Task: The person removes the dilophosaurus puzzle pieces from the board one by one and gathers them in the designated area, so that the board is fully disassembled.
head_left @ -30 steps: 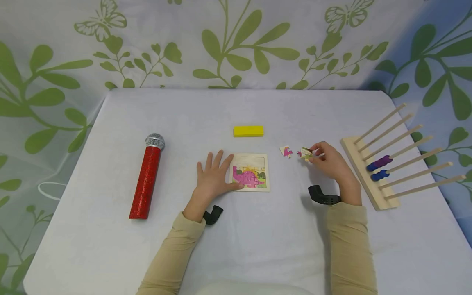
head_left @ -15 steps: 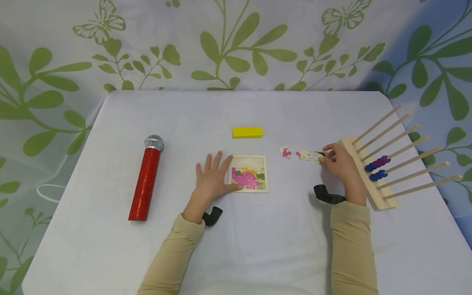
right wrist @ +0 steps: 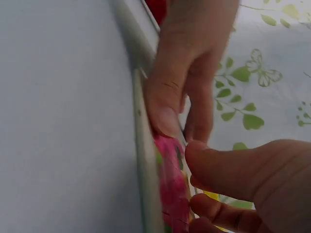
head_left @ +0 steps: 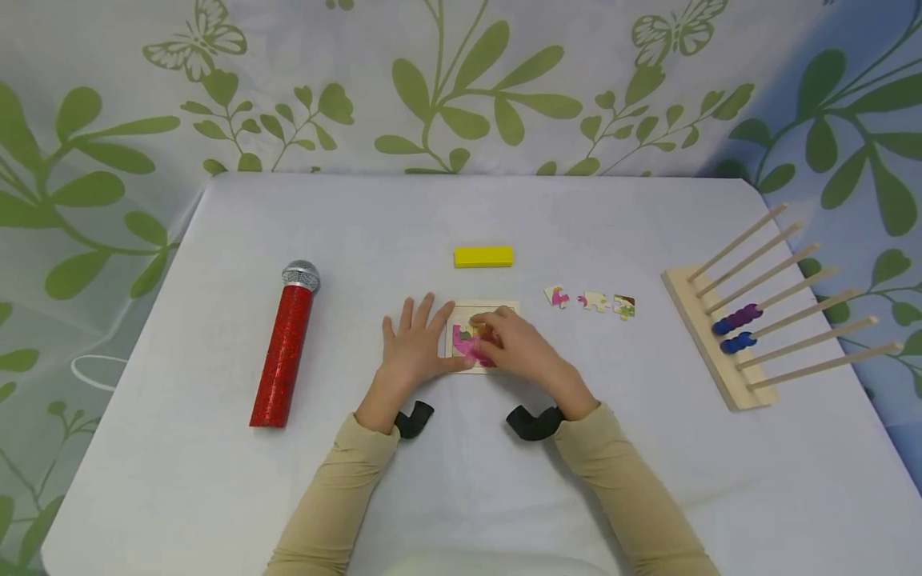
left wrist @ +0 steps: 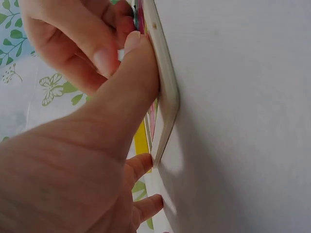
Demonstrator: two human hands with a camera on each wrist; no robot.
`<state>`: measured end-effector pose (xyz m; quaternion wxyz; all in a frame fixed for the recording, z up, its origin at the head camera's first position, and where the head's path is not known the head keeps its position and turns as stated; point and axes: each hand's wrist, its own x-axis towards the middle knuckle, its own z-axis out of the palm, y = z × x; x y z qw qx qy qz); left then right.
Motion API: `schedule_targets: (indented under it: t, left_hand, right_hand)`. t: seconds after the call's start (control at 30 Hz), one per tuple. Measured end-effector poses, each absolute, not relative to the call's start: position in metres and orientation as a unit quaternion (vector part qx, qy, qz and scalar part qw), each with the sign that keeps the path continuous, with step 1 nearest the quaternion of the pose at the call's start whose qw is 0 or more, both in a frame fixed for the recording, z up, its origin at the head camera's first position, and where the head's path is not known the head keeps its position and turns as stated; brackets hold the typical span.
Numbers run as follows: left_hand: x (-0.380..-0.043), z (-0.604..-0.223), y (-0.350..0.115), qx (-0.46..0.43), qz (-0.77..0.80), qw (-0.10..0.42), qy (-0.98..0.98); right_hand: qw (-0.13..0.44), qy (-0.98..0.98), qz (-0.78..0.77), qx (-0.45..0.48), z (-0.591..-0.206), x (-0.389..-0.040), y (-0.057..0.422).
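Note:
A small framed dinosaur puzzle [head_left: 461,352] lies at the table's middle, its picture partly covered by hands. My left hand [head_left: 412,344] is spread flat beside it, the thumb resting on the frame's near left part. Over the puzzle, my right hand [head_left: 522,344] has curled fingers and thumb at a puzzle piece [head_left: 465,331] with green on it; the fingers hide most of the grip. In the right wrist view the right thumb [right wrist: 218,165] is close against the pink picture. Several loose puzzle pieces, one of them a green-and-brown piece [head_left: 624,306], lie in a row to the right.
A yellow block [head_left: 483,257] lies beyond the puzzle. On the left is a red toy microphone [head_left: 284,352] with a silver head. A wooden peg rack [head_left: 709,344] with blue and purple beads stands at the right. The table has a white cloth [head_left: 374,224].
My right hand laid a puzzle piece at the row's right end, let go, and moved left onto the framed puzzle. The left hand has stayed in place.

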<state>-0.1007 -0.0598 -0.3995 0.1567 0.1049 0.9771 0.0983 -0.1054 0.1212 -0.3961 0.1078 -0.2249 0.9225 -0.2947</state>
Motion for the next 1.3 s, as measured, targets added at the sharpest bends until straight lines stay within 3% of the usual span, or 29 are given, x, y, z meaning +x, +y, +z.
schedule_targets:
  t: [0.2, 0.77, 1.1, 1.3]
  left_hand:
    - [-0.101, -0.401, -0.06, 0.106, 0.097, 0.153, 0.978]
    - [-0.102, -0.397, -0.06, 0.101, 0.092, 0.163, 0.977]
    - [-0.101, -0.397, -0.06, 0.101, 0.096, 0.158, 0.978]
    - [-0.101, -0.398, -0.061, 0.103, 0.092, 0.159, 0.978]
  right_hand:
    - [0.063, 0.939, -0.263, -0.212, -0.404, -0.099, 0.105]
    - [0.037, 0.927, -0.331, -0.174, -0.409, -0.104, 0.101]
    - [0.056, 0.912, -0.382, -0.137, -0.401, -0.113, 0.13]
    - [0.089, 0.907, -0.371, -0.181, -0.405, -0.113, 0.128]
